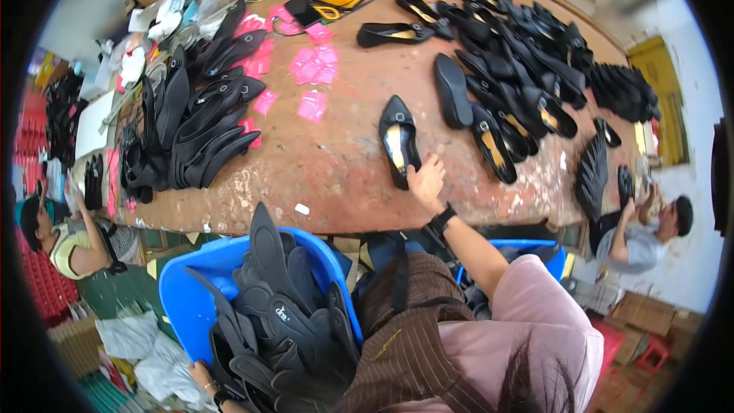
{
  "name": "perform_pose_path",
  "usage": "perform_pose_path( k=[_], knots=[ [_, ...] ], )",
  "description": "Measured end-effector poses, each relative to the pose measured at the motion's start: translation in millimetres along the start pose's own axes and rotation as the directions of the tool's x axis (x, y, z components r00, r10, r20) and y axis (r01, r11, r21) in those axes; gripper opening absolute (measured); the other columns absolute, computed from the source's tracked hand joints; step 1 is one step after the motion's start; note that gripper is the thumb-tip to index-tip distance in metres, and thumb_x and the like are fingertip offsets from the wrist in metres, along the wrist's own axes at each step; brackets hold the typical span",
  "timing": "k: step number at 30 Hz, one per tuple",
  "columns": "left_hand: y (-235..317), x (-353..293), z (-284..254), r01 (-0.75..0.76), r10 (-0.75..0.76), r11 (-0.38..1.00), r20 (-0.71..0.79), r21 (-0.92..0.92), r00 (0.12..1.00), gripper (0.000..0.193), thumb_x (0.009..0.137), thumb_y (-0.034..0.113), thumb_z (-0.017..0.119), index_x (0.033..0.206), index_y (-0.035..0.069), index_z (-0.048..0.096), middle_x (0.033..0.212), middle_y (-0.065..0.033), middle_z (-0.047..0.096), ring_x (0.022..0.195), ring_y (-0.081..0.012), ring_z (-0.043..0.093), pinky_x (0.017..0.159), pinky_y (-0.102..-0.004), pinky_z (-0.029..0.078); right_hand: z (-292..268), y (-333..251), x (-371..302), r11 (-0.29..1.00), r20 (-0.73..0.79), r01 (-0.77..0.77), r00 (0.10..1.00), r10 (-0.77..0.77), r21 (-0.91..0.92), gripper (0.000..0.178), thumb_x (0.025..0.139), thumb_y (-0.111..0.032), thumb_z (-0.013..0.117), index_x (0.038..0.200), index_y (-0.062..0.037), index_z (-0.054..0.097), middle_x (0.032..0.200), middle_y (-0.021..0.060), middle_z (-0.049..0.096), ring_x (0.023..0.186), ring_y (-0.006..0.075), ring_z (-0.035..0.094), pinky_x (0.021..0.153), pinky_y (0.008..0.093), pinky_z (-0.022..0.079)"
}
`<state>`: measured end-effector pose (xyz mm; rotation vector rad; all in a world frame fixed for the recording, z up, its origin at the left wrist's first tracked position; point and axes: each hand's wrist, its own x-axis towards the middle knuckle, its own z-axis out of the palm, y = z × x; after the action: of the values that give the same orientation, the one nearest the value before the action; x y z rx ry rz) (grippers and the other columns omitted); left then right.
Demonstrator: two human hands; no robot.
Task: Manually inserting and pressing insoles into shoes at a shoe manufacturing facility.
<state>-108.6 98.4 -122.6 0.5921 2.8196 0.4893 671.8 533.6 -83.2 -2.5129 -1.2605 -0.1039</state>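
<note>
Shoe (397, 138) on table (329, 183), toe at 12 o'clock: probably light, soft-sided, stiffer-soled; best gripped at the heel. Right hand (427, 181), at 5 o'clock, touches the heel, pinch uncertain; left hand (202, 377), at 7, meets the bin (181, 294), grip unclear.

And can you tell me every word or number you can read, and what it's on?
White lettering: on a dark sole-shaped piece in the blue bin; I won't copy it out.
Small yellowish script: on the brown striped apron, too small to read surely.
Pale marks: on the pink slips, too small and blurred to read.
</note>
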Motion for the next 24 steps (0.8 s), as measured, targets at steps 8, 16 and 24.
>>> perform_pose_path(
  k=[8,16,24],
  knots=[
    [70.6,-13.3,-118.0,-0.339,0.336,0.937,0.051,0.080,0.940,0.023,0.073,0.020,0.050,0.064,0.000,0.058,0.053,-0.0077,0.053,0.049,-0.0208,0.048,0.052,-0.0387,0.038,61.0,1.6,-63.6,0.402,0.453,-0.275,0.761,-0.464,0.873,0.070,0.082,-0.006,0.066,0.147,-0.0020,0.039,0.145,0.0171,0.049,0.135,0.0262,0.046,0.107,0.0352,0.041],
    [213.0,-15.4,-89.8,-0.501,0.490,0.863,0.133,0.065,0.861,0.024,0.073,0.022,0.049,0.061,0.002,0.057,0.054,-0.0087,0.055,0.052,-0.0226,0.052,0.054,-0.0390,0.040,-92.4,233.5,-173.6,0.871,0.659,-0.036,0.670,-0.343,0.490,0.041,0.081,-0.021,0.065,0.119,-0.0044,0.065,0.105,0.0212,0.070,0.099,0.0352,0.068,0.086,0.0423,0.054],
    [463.3,72.9,-101.5,-0.917,0.897,0.346,0.218,0.196,0.385,0.030,0.078,0.022,0.047,0.056,0.002,0.052,0.053,-0.0085,0.050,0.050,-0.0211,0.046,0.053,-0.0380,0.037,-149.7,449.5,-259.6,0.625,0.530,-0.775,0.568,0.629,0.089,0.022,0.085,-0.023,0.060,0.099,-0.0119,0.073,0.097,0.0178,0.072,0.095,0.0364,0.069,0.084,0.0453,0.054]
  ],
)
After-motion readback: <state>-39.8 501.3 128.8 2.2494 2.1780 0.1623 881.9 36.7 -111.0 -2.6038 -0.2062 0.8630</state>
